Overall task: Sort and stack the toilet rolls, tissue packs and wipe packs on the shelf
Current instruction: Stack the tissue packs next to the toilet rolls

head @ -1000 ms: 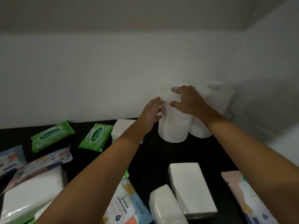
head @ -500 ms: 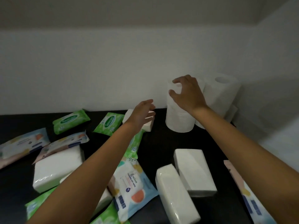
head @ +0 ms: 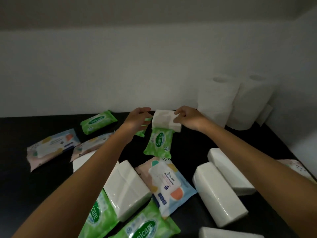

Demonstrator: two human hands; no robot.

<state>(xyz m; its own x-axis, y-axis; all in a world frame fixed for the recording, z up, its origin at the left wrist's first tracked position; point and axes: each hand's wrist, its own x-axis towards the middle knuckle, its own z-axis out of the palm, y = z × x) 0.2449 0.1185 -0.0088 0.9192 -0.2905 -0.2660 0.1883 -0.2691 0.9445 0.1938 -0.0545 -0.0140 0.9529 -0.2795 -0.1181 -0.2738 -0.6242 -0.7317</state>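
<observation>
1. Both hands meet at a small white tissue pack [head: 166, 120] near the back wall; the right hand [head: 188, 117] pinches its right end, probably to lift it clear
2. The left hand [head: 137, 120] is partly spread at its left end; contact unclear
3. The pack overlaps a green wipe pack [head: 158, 143] on the dark shelf [head: 197, 143]
4. Toilet rolls [head: 217, 98] already stand stacked in the right corner, out of the way

green wipe pack [head: 141, 133]: mostly behind left hand [head: 137, 118] | bottom tissue pack [head: 228, 234]: edge-cropped
</observation>
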